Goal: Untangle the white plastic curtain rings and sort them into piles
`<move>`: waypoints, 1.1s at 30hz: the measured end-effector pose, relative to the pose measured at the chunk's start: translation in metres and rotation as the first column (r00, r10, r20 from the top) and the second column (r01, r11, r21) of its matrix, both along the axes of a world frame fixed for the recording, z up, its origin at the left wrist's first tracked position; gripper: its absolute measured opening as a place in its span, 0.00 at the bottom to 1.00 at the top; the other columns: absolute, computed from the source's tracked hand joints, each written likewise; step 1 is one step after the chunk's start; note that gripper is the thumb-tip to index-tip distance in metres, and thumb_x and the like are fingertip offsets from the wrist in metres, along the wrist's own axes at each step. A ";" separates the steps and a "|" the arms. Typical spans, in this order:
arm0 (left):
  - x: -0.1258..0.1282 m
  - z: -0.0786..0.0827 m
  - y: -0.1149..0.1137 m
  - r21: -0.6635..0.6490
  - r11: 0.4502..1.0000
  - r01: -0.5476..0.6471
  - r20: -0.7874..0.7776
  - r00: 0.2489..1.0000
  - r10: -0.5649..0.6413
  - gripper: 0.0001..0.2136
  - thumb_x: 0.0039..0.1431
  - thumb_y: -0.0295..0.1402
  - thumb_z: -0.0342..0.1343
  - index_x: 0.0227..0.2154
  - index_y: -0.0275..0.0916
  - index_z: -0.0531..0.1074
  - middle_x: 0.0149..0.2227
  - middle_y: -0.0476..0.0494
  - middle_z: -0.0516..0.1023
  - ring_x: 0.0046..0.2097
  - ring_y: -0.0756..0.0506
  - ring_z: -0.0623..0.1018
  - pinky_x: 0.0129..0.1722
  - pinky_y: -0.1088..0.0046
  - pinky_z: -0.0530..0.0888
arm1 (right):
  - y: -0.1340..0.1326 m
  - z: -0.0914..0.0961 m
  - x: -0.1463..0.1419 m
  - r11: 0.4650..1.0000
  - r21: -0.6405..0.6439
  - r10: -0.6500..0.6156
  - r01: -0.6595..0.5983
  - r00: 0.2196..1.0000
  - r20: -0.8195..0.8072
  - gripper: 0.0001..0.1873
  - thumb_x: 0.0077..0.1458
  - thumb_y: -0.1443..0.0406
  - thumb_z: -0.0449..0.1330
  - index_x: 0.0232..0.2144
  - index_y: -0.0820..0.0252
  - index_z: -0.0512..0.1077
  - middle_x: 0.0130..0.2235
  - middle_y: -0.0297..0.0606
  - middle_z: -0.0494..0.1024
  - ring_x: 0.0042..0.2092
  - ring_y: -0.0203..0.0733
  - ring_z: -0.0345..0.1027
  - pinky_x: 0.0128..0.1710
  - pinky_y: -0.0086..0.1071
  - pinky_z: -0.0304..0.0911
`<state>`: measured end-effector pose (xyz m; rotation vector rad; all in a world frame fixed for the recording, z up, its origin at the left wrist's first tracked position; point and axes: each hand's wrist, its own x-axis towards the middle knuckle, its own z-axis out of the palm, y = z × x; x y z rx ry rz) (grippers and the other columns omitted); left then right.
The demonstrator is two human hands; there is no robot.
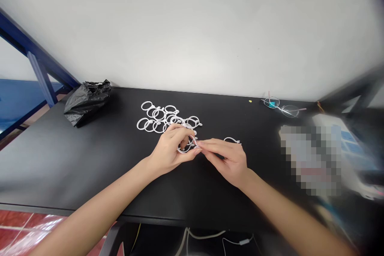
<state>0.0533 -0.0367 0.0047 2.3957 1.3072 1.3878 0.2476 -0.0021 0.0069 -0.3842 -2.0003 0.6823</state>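
Left hand (174,147) and right hand (227,159) meet near the middle of my feed, over a black table (135,196). Sweeping from the left, I see a crumpled black plastic bag (88,103) near the table's far corner; I judge it sits aside to leave elbow room. Next comes a loose pile of white rings (165,119) with small tabs, overlapping just beyond the left hand, within easy reach. That hand is half curled, thumb and fingers around a white ring (195,141), probably so one end sits exposed. The right hand's fingertips are nearly together at that end and seem to pinch it; I cannot make out anything finer between them. Another ring (230,139) lies partly hidden behind the right hand. Farther right, wire-framed eyeglasses (283,109) rest near the wall (192,40), well apart from the rings, perhaps for safety. Beyond, a pixelated item (310,160) is unreadable to me.
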 end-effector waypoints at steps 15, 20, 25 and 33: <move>0.001 0.002 -0.002 -0.027 0.999 -0.039 -0.019 0.999 0.038 0.09 0.63 0.39 0.55 0.40 0.38 0.70 0.26 0.52 0.72 0.29 0.50 0.73 0.49 0.62 0.70 | 0.001 -0.003 -0.004 0.999 0.007 -0.044 0.044 0.999 -0.009 0.13 0.57 0.74 0.61 0.43 0.57 0.77 0.39 0.40 0.84 0.39 0.40 0.79 0.38 0.31 0.76; -0.006 0.001 0.003 0.082 0.984 -0.160 -0.145 0.975 0.171 0.15 0.61 0.44 0.58 0.41 0.37 0.74 0.36 0.41 0.76 0.39 0.44 0.74 0.42 0.64 0.70 | 0.007 -0.002 0.002 0.944 -0.058 -0.318 0.325 0.943 0.099 0.04 0.59 0.68 0.60 0.35 0.59 0.77 0.25 0.33 0.80 0.25 0.35 0.73 0.30 0.28 0.69; -0.012 -0.006 0.010 0.022 0.965 -0.262 -0.275 0.926 0.258 0.16 0.59 0.44 0.60 0.43 0.38 0.74 0.35 0.44 0.77 0.39 0.43 0.73 0.52 0.57 0.66 | 0.025 0.000 0.014 0.840 -0.130 -0.402 0.527 0.765 0.502 0.17 0.60 0.58 0.58 0.21 0.58 0.70 0.14 0.26 0.65 0.17 0.31 0.60 0.25 0.28 0.59; -0.013 -0.012 0.013 -0.088 0.963 -0.255 -0.305 0.927 0.218 0.12 0.59 0.39 0.61 0.42 0.39 0.72 0.39 0.44 0.79 0.44 0.42 0.75 0.59 0.51 0.60 | 0.031 -0.009 0.013 0.870 -0.176 -0.316 0.461 0.794 0.519 0.14 0.59 0.59 0.58 0.23 0.57 0.72 0.20 0.31 0.73 0.22 0.36 0.65 0.25 0.29 0.61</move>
